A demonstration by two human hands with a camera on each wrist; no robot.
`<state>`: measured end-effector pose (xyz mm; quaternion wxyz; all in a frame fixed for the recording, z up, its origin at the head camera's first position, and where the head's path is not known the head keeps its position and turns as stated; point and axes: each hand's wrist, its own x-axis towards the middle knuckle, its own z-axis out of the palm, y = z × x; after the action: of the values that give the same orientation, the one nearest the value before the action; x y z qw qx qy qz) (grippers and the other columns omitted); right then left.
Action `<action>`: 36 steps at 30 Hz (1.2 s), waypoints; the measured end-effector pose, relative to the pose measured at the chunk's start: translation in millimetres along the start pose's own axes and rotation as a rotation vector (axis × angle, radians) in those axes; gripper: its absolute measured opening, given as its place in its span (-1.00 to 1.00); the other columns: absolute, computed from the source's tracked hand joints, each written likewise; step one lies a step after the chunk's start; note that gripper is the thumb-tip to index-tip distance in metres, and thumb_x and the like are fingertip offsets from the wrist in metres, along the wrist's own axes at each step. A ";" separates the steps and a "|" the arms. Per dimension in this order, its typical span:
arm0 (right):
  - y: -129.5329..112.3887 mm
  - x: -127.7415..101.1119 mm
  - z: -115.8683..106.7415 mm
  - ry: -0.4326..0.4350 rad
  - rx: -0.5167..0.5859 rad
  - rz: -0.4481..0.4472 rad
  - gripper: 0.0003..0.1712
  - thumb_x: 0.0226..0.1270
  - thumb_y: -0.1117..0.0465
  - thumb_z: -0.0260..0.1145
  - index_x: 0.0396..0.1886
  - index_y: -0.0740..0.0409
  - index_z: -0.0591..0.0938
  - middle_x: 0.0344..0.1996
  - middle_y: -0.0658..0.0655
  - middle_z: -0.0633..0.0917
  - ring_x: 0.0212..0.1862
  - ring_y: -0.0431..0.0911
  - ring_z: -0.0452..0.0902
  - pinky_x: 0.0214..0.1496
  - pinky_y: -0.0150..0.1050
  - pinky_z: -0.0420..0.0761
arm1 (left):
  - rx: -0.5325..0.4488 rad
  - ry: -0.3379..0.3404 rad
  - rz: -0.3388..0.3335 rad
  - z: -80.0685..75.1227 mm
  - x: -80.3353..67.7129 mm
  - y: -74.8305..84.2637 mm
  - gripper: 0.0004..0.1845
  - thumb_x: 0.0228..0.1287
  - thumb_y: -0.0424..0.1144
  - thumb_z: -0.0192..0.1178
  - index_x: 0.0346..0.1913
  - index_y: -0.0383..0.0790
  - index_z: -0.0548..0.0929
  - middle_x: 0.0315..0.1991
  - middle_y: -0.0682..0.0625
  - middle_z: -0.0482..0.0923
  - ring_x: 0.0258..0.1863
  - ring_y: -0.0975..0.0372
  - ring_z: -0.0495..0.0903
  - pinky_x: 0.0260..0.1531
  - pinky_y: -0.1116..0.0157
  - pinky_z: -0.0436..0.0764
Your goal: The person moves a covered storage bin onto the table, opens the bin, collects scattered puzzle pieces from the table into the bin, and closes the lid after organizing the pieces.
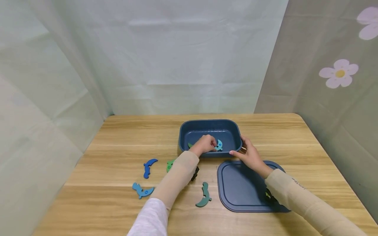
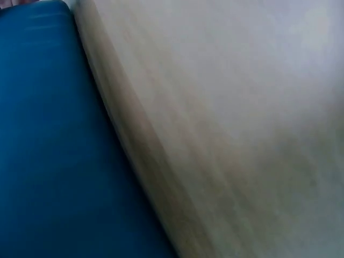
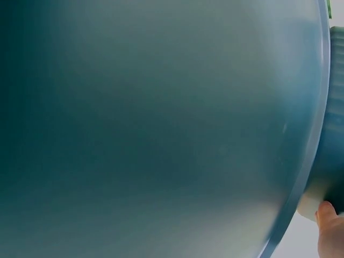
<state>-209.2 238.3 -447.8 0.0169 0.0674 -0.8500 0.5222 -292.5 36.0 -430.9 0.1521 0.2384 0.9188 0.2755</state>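
Head view, turquoise piece (image 1: 219,145): inside the blue box (image 1: 209,125), right by the fingertips of the left hand (image 1: 205,144).
Left hand: reaching down into the box, fingers bent; I cannot tell if they pinch the piece.
Right hand (image 1: 250,154): thumb and fingers grip the box's near right corner.
Step now: it looks like placing or picking up a piece in the box; I cannot tell which.
Next move: I think it needs a small, soft touch from the left fingers, with the box held still.
Green bit (image 1: 190,145): also in the box, partly hidden by the left hand.
Blue lid (image 1: 242,183): flat on the worktop (image 1: 295,137), nearer the person than the box.
Loose pieces: dark blue piece (image 1: 147,169), light blue piece (image 1: 144,192) and grey-green piece (image 1: 204,196), all lying on the worktop.
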 end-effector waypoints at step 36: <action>0.6 3.4 2.3 -0.028 0.001 0.010 0.01 0.22 0.10 0.38 0.46 0.35 0.00 0.34 0.43 0.24 0.33 0.26 0.27 0.26 0.05 0.37 | 0.052 0.144 0.022 -13.0 -7.2 -7.2 -0.57 0.13 -0.15 0.37 0.05 -0.19 0.59 -0.08 -0.07 0.61 -0.09 0.14 0.57 -0.08 0.20 0.58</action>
<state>-212.6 236.2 -449.1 0.0022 0.0704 -0.8502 0.5218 -294.4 21.2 -423.6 0.0765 0.2320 0.9315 0.2694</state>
